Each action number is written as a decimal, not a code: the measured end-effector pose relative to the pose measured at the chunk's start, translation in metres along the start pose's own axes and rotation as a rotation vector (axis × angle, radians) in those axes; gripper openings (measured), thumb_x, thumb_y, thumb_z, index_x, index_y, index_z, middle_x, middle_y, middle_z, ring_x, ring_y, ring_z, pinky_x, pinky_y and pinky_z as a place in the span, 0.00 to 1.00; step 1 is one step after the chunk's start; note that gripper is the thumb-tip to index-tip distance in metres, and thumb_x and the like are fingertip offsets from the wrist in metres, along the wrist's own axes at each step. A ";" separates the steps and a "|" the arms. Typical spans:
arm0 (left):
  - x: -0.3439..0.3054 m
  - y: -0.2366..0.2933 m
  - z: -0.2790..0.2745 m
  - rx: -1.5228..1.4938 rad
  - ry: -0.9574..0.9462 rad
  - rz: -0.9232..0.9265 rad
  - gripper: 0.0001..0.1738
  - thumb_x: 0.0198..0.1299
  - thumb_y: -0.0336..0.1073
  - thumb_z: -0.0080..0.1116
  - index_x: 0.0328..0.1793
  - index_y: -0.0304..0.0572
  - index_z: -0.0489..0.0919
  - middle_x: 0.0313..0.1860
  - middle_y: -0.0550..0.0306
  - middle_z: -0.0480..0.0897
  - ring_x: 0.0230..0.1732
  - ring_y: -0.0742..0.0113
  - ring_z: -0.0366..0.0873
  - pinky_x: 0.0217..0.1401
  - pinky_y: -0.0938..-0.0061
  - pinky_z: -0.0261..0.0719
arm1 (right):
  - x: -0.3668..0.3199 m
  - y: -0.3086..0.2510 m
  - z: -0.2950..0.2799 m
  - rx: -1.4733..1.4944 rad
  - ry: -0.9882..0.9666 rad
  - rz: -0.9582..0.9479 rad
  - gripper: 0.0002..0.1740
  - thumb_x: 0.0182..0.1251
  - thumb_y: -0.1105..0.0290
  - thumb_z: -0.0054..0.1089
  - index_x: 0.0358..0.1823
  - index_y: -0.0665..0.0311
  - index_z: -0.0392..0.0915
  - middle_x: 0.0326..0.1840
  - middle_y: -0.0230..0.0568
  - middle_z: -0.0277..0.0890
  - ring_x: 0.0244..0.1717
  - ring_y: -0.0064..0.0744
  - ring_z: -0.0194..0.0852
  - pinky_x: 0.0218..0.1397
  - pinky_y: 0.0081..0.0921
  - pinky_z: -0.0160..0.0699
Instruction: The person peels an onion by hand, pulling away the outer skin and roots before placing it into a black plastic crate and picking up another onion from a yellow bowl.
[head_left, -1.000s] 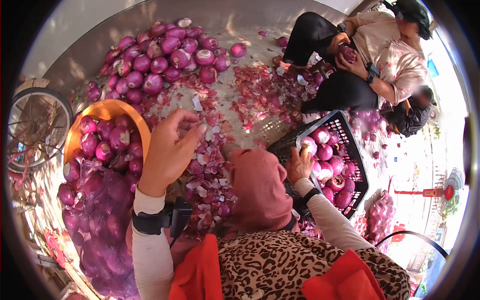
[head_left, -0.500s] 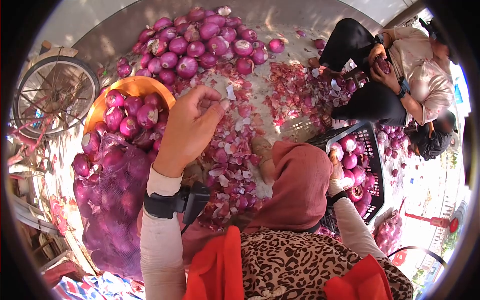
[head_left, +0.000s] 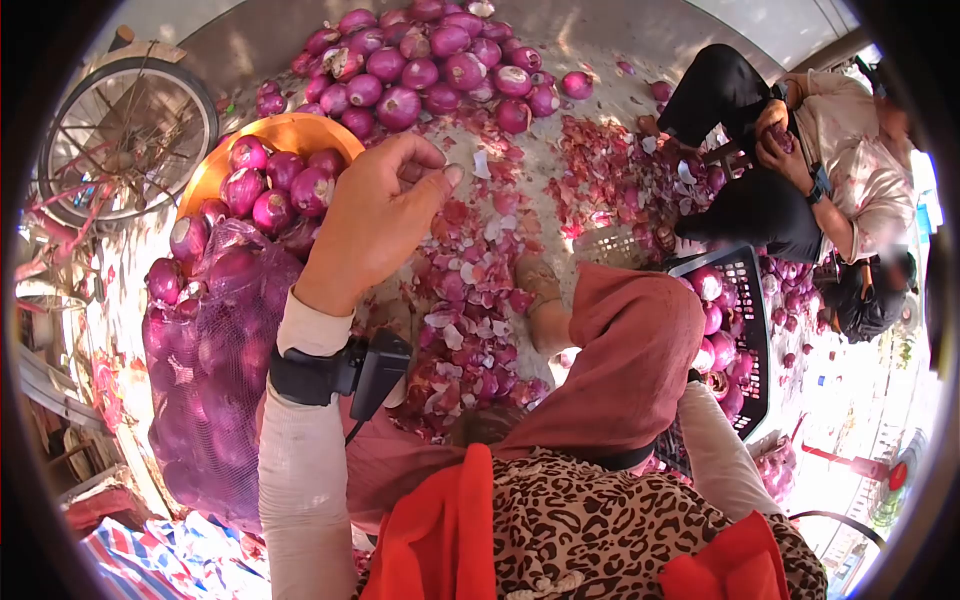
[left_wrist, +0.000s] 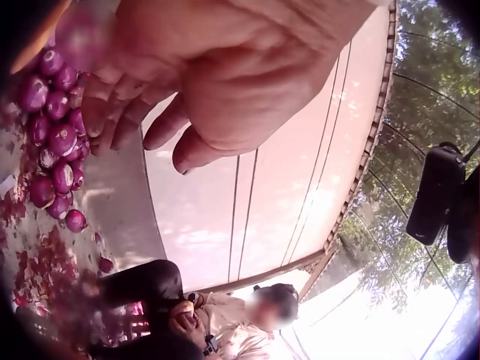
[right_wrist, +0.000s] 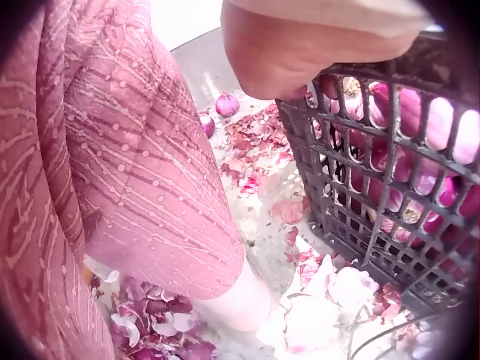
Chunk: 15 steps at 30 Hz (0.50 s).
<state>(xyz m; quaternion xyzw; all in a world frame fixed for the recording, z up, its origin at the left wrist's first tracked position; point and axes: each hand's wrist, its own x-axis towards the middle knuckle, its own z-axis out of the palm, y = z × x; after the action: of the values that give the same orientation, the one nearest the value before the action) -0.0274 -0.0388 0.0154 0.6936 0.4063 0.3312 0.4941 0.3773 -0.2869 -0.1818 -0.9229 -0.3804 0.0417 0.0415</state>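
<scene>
My left hand hangs in the air beside the orange basket, above the onion skins. Its fingers are loosely bent with nothing between them, as the left wrist view also shows. Purple onions fill that basket, and a purple mesh sack of onions leans in front. On my other side stands a black plastic crate holding onions. My right hand is at the crate's top rim in the right wrist view; its fingers are mostly hidden there, and my knee covers the hand in the head view.
A large onion pile lies at the back by a grey wall. Papery skins litter the floor between my feet. Another person sits at the right, holding an onion. A bicycle wheel stands at the left.
The view has swung right and down. My right hand, earlier visible on the onions in the crate, is now behind my knee in the head view. The left hand keeps its loose pose.
</scene>
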 end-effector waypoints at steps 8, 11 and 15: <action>-0.006 -0.009 -0.012 0.042 0.069 0.094 0.14 0.59 0.39 0.61 0.41 0.33 0.78 0.31 0.54 0.79 0.30 0.71 0.76 0.34 0.73 0.73 | 0.001 0.001 0.006 -0.007 0.032 -0.056 0.20 0.61 0.63 0.59 0.50 0.60 0.64 0.40 0.56 0.79 0.42 0.60 0.78 0.40 0.53 0.76; -0.006 -0.012 -0.013 0.124 0.090 0.105 0.13 0.60 0.38 0.61 0.42 0.33 0.77 0.34 0.55 0.79 0.34 0.72 0.75 0.39 0.74 0.74 | 0.006 0.010 0.014 -0.003 0.048 -0.082 0.20 0.60 0.63 0.59 0.50 0.60 0.64 0.40 0.56 0.78 0.42 0.61 0.78 0.40 0.53 0.76; -0.007 -0.010 -0.017 0.214 0.050 0.067 0.10 0.65 0.34 0.59 0.44 0.34 0.77 0.36 0.62 0.78 0.39 0.78 0.74 0.43 0.80 0.74 | 0.019 0.030 0.040 -0.004 0.107 -0.184 0.20 0.60 0.63 0.59 0.50 0.61 0.64 0.41 0.57 0.78 0.42 0.61 0.78 0.41 0.53 0.76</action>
<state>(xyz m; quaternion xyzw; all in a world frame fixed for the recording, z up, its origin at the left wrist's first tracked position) -0.0482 -0.0363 0.0101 0.7471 0.4281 0.3194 0.3957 0.4077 -0.2931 -0.2258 -0.8850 -0.4610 -0.0122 0.0637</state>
